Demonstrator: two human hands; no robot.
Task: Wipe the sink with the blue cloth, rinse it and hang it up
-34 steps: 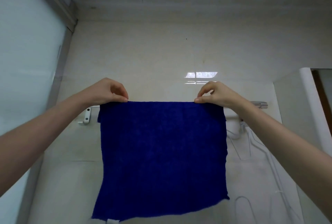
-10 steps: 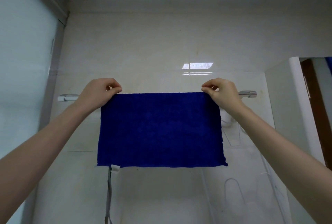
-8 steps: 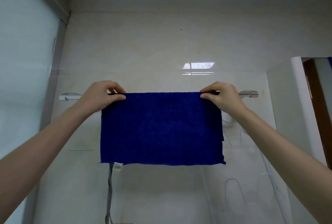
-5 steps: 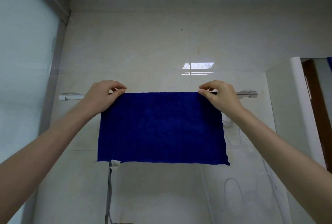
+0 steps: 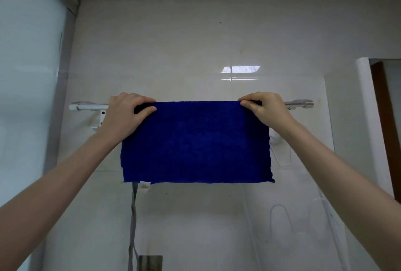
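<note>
The blue cloth (image 5: 195, 142) hangs folded over a metal towel rail (image 5: 298, 104) on the tiled wall, its front half reaching down flat. A small white label (image 5: 145, 184) sticks out at its lower left corner. My left hand (image 5: 125, 114) pinches the cloth's top left corner against the rail. My right hand (image 5: 265, 108) pinches the top right corner the same way. The sink is out of view.
A frosted glass panel (image 5: 28, 97) closes off the left side. A white cabinet edge (image 5: 363, 101) and a brown door frame stand at the right. A grey strap (image 5: 132, 216) hangs below the cloth, and white wire hangers (image 5: 280, 218) lean on the wall at lower right.
Since the earliest frame the cloth went from hanging full length in my hands to lying folded over the rail. In the last second both hands settled onto the top corners.
</note>
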